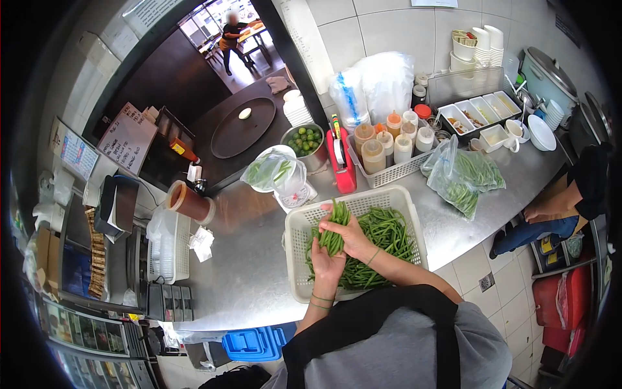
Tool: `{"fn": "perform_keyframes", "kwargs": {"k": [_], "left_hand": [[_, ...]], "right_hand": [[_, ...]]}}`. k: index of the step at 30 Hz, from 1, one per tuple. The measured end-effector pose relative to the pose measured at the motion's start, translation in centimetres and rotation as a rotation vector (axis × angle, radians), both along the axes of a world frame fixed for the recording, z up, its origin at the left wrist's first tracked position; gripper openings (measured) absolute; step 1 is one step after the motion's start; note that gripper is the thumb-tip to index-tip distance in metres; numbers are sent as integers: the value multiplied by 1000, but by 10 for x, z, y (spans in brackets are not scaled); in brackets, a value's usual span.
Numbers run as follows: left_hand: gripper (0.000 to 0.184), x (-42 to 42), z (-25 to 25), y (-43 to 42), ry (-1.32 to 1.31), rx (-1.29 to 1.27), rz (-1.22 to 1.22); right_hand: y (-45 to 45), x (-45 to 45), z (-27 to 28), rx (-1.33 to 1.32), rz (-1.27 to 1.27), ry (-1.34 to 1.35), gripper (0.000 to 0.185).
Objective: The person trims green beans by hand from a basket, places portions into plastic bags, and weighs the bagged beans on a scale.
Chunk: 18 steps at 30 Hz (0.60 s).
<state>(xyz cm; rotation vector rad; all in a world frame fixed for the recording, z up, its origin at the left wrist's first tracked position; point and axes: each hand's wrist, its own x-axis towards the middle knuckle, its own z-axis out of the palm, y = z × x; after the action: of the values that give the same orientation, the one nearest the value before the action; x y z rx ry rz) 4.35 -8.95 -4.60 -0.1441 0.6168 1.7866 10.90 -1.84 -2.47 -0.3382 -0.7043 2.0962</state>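
A bunch of cut green beans [334, 241] is gathered between my two hands, above the left part of a cream plastic basket [293, 262]. My left hand [328, 264] cups the bunch from below, its fingers partly hidden. From the right, my right hand [353, 236] closes around the same beans. Many more loose green beans [389, 236] fill the basket under my wrists. Just behind the basket, a clear bag [275, 170] with some beans inside sits on a small kitchen scale [297, 196].
Filled bean bags [459, 191] lie on the steel counter [240, 259] at right. A red tape dispenser [341, 159], sauce bottles [374, 155] and a pot of limes [304, 142] stand behind the basket. Another person's arm [554, 202] shows at far right; someone else stands beyond the opening.
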Motion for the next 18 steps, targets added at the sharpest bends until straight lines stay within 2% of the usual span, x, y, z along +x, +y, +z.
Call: {"fn": "perform_keyframes", "kwargs": {"k": [3, 6, 10, 13, 16, 18], "left_hand": [[48, -6, -6, 0, -12, 0, -6], [47, -7, 8, -3, 44, -44, 45], [49, -16, 3, -1, 109, -25, 104], [50, -8, 4, 3, 165, -171, 58], [50, -8, 4, 8, 195, -86, -15], [43, -22, 8, 14, 447, -105, -61]], "right_hand": [[-1, 0, -3, -11, 78, -111, 18], [0, 0, -4, -176, 57, -22, 9], [1, 1, -3, -184, 39, -10, 11], [-6, -1, 1, -178, 68, -31, 11], [-4, -2, -8, -225, 96, -25, 11], [13, 2, -13, -294, 45, 12, 12]]}}
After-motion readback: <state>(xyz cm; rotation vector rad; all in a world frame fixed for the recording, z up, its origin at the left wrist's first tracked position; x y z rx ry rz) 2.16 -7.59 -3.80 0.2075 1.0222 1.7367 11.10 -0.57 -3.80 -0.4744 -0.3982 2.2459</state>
